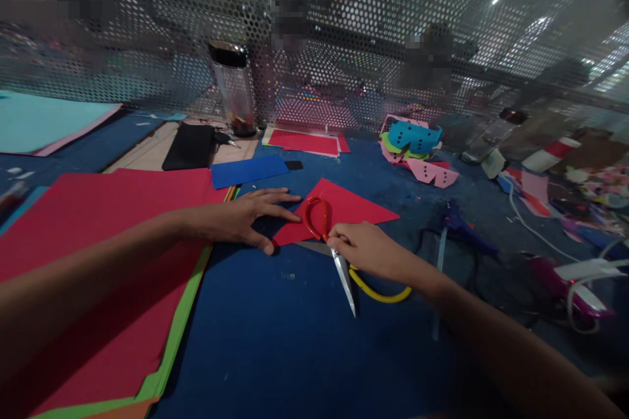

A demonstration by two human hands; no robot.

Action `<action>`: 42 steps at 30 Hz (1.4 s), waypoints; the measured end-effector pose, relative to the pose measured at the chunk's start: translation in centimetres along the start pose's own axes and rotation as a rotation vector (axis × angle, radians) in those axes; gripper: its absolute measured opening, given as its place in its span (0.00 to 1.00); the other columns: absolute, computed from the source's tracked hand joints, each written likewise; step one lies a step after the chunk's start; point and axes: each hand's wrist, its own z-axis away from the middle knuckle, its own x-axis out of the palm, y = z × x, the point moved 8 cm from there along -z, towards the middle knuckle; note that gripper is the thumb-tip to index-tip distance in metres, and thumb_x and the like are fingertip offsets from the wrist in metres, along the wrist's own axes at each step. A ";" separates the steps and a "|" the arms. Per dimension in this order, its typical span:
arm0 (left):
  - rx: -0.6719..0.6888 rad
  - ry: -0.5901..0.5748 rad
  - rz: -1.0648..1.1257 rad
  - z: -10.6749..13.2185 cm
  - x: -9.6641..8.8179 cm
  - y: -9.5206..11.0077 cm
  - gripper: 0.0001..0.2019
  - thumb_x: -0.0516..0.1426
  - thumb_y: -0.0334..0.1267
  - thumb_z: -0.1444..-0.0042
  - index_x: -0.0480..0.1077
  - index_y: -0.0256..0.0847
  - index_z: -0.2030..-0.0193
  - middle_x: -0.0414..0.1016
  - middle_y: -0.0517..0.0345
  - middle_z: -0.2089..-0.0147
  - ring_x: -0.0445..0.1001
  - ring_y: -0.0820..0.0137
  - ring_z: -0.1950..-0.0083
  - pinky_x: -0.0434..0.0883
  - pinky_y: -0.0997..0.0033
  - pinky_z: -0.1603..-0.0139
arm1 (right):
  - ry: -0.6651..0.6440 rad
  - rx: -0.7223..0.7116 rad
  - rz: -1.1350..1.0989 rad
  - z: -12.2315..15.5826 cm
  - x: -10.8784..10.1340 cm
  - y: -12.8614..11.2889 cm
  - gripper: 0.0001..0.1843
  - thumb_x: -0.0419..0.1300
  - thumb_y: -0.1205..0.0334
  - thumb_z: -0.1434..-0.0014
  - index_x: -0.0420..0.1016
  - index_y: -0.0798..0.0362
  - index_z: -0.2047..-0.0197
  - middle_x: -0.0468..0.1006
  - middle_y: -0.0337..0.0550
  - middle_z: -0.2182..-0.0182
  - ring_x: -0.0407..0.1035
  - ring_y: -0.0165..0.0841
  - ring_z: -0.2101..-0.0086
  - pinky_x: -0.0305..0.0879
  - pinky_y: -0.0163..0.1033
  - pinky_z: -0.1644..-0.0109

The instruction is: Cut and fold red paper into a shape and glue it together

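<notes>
A red sheet of paper with a pointed right corner lies on the blue table. My left hand rests flat at its left side, fingers spread, fingertips at the paper's edge. Closed around the middle of a pair of scissors is my right hand. Their red handle loop lies over the paper, and one blade points down toward me. A yellow curved handle shows below my right hand; the hand hides how it joins the scissors. A grey strip, perhaps the other blade, shows under the paper's lower edge.
Stacked coloured sheets lie at the left. Behind are a blue strip, a black pouch, a bottle and cut paper pieces. To the right are a blue glue gun, cables and scraps. A perforated metal screen stands behind.
</notes>
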 end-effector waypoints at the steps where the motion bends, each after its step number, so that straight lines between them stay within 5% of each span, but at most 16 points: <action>1: 0.001 0.002 0.002 0.0 0.0 0.0 0.36 0.65 0.63 0.44 0.64 0.67 0.29 0.43 0.63 0.18 0.41 0.45 0.19 0.51 0.41 0.23 | -0.001 0.003 -0.001 0.0 0.0 -0.1 0.15 0.50 0.58 0.28 0.73 0.53 0.64 0.77 0.41 0.69 0.67 0.29 0.70 0.49 0.37 0.65; 12: -0.014 -0.019 0.003 -0.1 0.2 -0.1 0.37 0.65 0.64 0.45 0.63 0.67 0.29 0.42 0.63 0.18 0.38 0.44 0.19 0.48 0.35 0.24 | -0.002 -0.011 -0.006 0.0 0.0 -0.3 0.15 0.50 0.58 0.28 0.73 0.53 0.63 0.80 0.43 0.66 0.68 0.31 0.68 0.49 0.39 0.66; 42: 0.017 0.021 -0.024 0.0 0.1 -0.2 0.37 0.65 0.63 0.44 0.63 0.67 0.29 0.45 0.64 0.18 0.41 0.46 0.19 0.52 0.41 0.23 | 0.028 -0.046 0.037 -0.3 0.4 0.1 0.14 0.50 0.59 0.29 0.76 0.52 0.61 0.80 0.44 0.66 0.70 0.32 0.67 0.52 0.38 0.64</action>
